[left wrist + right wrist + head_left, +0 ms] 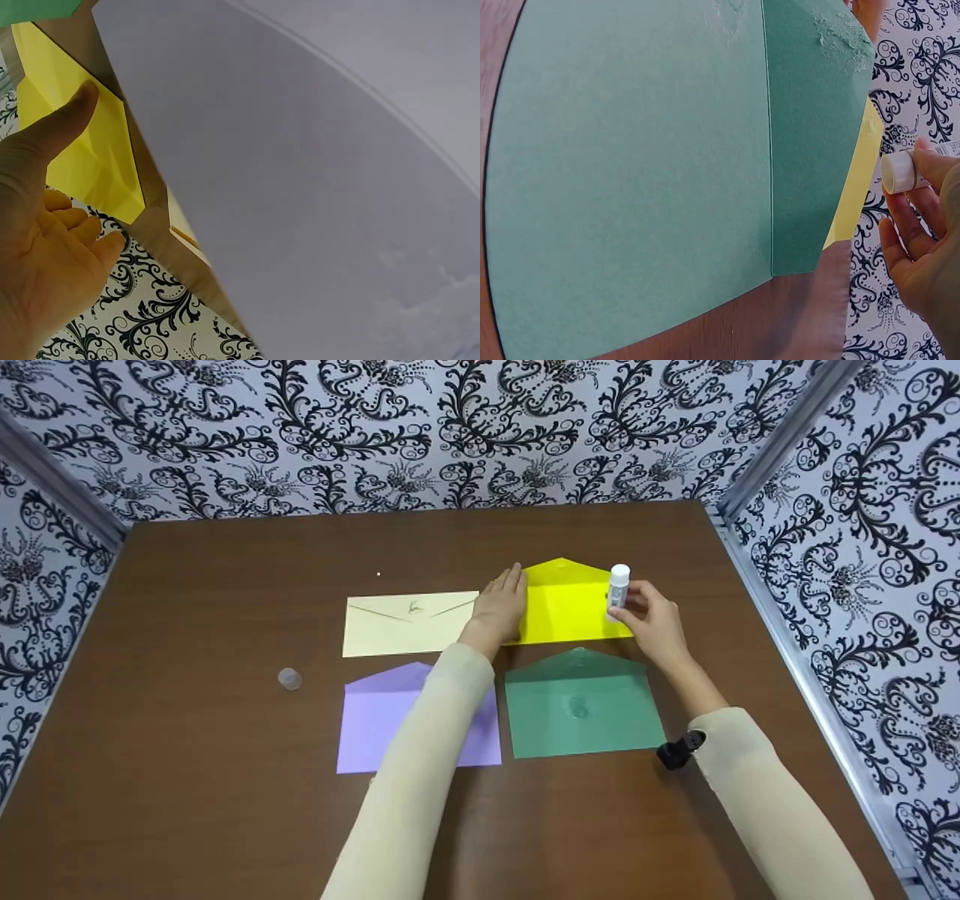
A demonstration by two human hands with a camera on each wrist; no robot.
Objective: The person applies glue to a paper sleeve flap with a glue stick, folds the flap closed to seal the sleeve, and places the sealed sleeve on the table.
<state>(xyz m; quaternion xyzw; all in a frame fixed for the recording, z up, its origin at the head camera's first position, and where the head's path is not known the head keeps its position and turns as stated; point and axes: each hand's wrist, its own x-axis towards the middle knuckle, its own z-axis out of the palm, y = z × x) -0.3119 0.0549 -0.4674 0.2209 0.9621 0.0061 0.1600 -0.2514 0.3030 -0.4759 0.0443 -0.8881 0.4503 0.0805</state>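
Observation:
My left hand (501,604) lies with straight fingers on the left edge of a yellow envelope (566,611), whose flap points away from me. In the left wrist view, its thumb (79,105) overlaps the yellow paper. Over the envelope's right side, my right hand (660,626) pinches a white glue stick (619,585) held upright between thumb and fingers. Closer to me lies a green envelope (547,731), flap unfolded, with a smeared patch on its body and another on the flap tip in the right wrist view.
A cream envelope (390,639) with its flap folded down lies left of the yellow one. In front of it, a purple envelope (375,735) is partly hidden by my left sleeve. A small translucent cap (290,679) sits farther left. Patterned walls (360,435) border the brown table (187,780).

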